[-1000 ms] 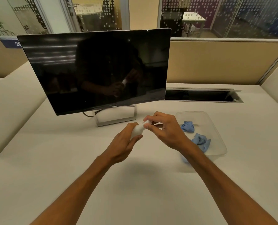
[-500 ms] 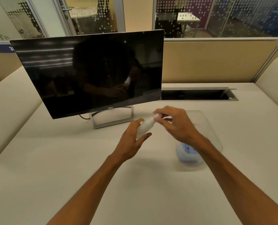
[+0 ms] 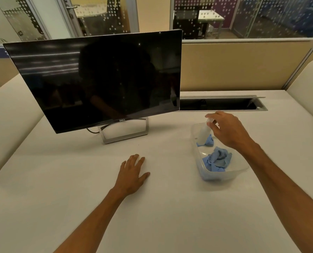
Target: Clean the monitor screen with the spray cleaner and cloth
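A dark monitor (image 3: 97, 79) stands tilted on a silver stand at the desk's back left. My right hand (image 3: 226, 130) grips the top of a small white spray bottle (image 3: 204, 133), which hangs upright inside the far end of a clear plastic tub (image 3: 225, 175). Two crumpled blue cloths lie in the tub: a small one (image 3: 208, 142) by the bottle's base and a bigger one (image 3: 216, 160) nearer me. My left hand (image 3: 132, 173) rests flat on the white desk (image 3: 60, 179), fingers spread, holding nothing.
An open cable slot (image 3: 219, 105) runs along the desk's back edge behind the tub. A beige partition (image 3: 234, 66) rises behind it, with glass walls beyond. A black cable (image 3: 92, 130) trails from the monitor stand.
Both hands held the bottle in front of the monitor. The left hand has let go and dropped flat onto the desk; the right hand has carried the bottle right, into the tub.
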A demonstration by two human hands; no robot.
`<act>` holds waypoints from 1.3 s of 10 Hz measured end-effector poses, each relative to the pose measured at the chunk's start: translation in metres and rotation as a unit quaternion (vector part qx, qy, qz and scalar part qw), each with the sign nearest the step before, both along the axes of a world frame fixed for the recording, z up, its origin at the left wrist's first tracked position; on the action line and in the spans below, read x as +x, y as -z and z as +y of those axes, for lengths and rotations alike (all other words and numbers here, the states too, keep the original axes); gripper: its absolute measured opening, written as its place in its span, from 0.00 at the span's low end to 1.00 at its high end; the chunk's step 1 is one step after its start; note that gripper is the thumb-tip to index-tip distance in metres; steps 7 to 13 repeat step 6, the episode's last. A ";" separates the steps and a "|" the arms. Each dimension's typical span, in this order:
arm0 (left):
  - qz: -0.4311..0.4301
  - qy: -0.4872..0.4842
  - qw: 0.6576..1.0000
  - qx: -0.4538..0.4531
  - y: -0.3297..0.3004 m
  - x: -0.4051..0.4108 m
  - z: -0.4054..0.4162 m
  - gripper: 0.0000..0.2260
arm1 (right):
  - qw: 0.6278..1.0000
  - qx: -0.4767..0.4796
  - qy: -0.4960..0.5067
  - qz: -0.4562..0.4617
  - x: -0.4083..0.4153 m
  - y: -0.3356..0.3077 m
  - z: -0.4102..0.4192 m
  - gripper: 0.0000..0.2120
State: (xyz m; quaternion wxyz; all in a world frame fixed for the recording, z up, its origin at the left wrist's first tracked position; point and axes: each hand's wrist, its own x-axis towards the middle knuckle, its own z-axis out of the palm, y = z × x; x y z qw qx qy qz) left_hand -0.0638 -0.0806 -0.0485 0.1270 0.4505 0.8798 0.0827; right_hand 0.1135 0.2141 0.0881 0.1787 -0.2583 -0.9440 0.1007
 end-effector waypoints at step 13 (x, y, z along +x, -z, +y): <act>0.010 -0.037 0.997 0.069 -0.019 0.005 -0.006 0.30 | 0.998 -0.015 0.034 -0.040 -0.005 0.022 -0.031 0.24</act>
